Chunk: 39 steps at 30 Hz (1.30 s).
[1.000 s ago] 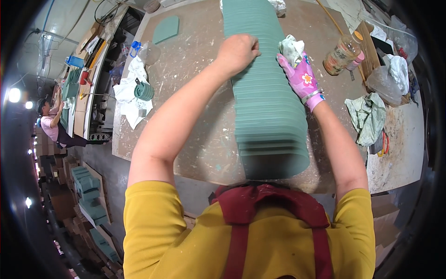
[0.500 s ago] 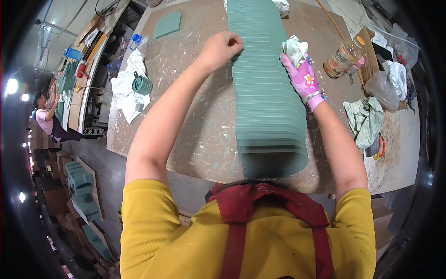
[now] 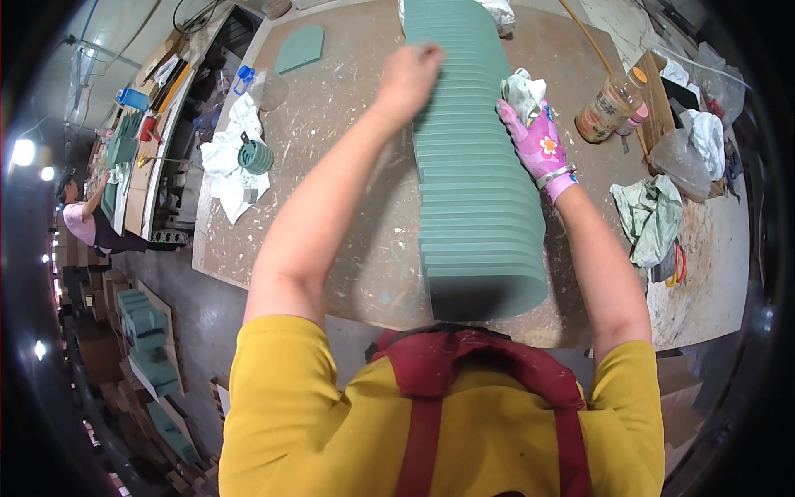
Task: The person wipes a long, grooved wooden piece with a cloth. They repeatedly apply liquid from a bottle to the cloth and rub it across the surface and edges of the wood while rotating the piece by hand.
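Note:
A long row of overlapping green panels with rounded ends [image 3: 480,224] runs away from me down the middle of the table. My left hand [image 3: 410,81] is bare and hovers at the row's left edge towards the far part, its fingers pinched together. Blur on the fingertips hides whatever they may hold. On the opposite side, my right hand [image 3: 540,142] wears a pink flowered glove and rests along the row's right edge. It grips a crumpled white rag [image 3: 523,94] between thumb and fingers.
A single green panel [image 3: 300,48] lies at the far left of the table [image 3: 356,273]. Nearer are a white cloth [image 3: 222,166] and a green ribbed cup [image 3: 255,155]. On the right stand a bottle [image 3: 609,108] and a crumpled cloth [image 3: 648,217]. Another person [image 3: 83,219] works at a far-left bench.
My left hand has moved up and slightly right, over the edge of the panel row. My right hand stays nearly still with the rag.

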Each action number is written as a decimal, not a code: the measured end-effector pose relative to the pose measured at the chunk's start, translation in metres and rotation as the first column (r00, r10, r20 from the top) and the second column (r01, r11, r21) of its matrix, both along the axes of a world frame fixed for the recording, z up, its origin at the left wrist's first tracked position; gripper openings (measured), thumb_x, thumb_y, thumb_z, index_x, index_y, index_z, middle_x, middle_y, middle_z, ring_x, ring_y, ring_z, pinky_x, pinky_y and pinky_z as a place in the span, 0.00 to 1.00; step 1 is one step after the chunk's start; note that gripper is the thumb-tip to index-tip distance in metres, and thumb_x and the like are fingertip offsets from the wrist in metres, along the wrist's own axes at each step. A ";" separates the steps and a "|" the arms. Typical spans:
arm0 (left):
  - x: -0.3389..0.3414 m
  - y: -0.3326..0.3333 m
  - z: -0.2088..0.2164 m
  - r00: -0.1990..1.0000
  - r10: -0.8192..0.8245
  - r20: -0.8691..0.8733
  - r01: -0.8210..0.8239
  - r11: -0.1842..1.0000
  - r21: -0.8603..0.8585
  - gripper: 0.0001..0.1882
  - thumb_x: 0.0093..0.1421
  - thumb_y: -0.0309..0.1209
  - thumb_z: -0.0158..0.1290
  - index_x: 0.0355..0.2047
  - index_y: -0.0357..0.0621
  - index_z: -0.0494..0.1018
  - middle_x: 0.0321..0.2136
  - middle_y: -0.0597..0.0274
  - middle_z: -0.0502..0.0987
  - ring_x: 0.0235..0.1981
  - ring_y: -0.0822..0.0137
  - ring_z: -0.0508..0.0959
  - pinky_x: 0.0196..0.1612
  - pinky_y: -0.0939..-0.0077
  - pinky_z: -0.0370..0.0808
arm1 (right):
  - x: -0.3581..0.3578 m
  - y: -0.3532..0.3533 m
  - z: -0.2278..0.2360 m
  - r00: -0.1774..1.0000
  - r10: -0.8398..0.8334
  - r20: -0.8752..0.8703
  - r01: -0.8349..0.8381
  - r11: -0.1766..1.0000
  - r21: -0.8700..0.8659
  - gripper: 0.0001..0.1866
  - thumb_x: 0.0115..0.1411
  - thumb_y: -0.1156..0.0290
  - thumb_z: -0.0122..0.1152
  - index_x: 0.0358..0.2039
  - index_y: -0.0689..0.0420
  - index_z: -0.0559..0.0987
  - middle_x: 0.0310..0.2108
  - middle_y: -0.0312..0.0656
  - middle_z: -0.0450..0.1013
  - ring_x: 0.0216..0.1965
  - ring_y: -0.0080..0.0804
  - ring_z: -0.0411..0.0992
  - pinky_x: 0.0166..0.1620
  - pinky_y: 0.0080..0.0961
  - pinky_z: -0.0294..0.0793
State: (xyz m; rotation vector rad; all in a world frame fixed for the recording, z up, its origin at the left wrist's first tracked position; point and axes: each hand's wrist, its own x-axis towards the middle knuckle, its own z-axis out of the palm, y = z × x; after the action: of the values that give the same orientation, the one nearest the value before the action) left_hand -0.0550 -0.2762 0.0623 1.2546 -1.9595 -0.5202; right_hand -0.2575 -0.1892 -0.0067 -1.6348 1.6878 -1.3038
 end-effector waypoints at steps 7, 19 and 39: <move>0.090 0.017 -0.019 0.989 0.064 -0.133 -0.013 0.937 0.349 0.09 0.59 0.30 0.50 0.35 0.36 0.75 0.23 0.61 0.77 0.26 0.75 0.75 0.33 0.80 0.71 | 0.000 0.002 0.003 1.000 0.002 0.000 -0.002 1.000 0.020 0.33 0.56 0.48 0.59 0.49 0.66 0.68 0.44 0.56 0.72 0.47 0.49 0.71 0.50 0.36 0.68; 0.066 0.010 0.002 0.984 -0.174 -0.049 0.178 0.884 0.433 0.11 0.58 0.33 0.53 0.33 0.36 0.73 0.25 0.64 0.77 0.28 0.76 0.74 0.33 0.83 0.70 | 0.004 0.002 0.006 1.000 -0.018 0.026 0.018 1.000 -0.004 0.33 0.56 0.51 0.61 0.50 0.66 0.67 0.44 0.54 0.73 0.47 0.46 0.72 0.50 0.33 0.68; 0.080 0.191 -0.025 0.902 0.098 -0.421 0.148 0.846 0.513 0.41 0.58 0.33 0.55 0.65 0.41 0.44 0.62 0.55 0.57 0.60 0.61 0.62 0.57 0.71 0.62 | -0.037 0.006 0.045 0.895 -0.053 0.443 0.035 0.998 0.049 0.29 0.60 0.55 0.57 0.55 0.63 0.69 0.49 0.39 0.71 0.48 0.26 0.68 0.52 0.23 0.66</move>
State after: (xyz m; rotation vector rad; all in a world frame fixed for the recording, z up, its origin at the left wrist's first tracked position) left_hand 0.0245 -0.0850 0.0375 1.2907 -1.4899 -1.3162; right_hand -0.2950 -0.1827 0.0386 -1.1623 1.4620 -1.5162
